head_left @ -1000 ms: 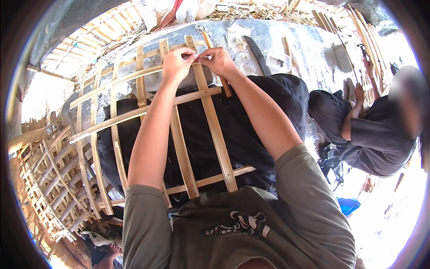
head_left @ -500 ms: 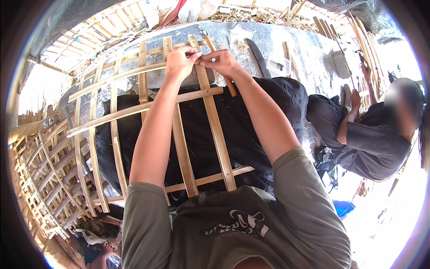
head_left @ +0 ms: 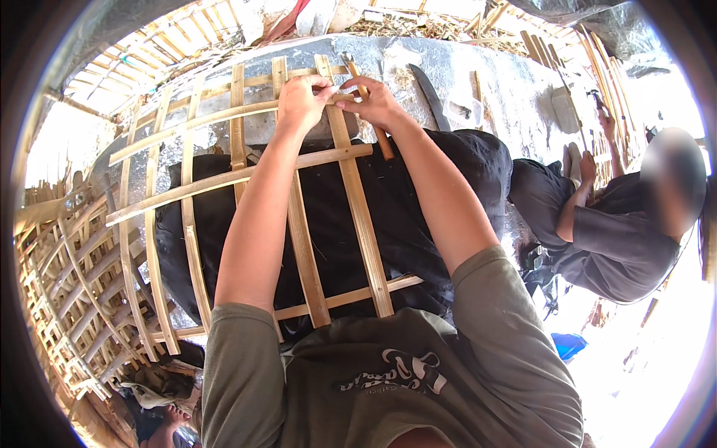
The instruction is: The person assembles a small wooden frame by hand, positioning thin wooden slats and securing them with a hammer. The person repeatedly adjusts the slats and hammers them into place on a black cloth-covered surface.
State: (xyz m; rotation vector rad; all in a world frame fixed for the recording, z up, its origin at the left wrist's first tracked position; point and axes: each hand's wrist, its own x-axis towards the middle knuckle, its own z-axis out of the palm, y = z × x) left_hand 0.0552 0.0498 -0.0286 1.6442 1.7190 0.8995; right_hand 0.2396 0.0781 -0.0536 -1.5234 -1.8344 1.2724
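Bamboo lattice (head_left: pixel 299 224) top crossing pinched between left hand (head_left: pixel 302 101) and right hand (head_left: pixel 373 104) grips.

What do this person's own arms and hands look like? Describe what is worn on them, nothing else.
Both forearms are bare from above the elbow down. Short olive-green T-shirt sleeves cover the upper arms. The left hand and right hand wear no gloves; no watch, ring or bracelet shows.

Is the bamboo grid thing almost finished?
Partly. Most of the bamboo lattice already has strips crossed. The left hand and right hand are pinching a crossing at its far edge. Whether other crossings need work, I can't tell.
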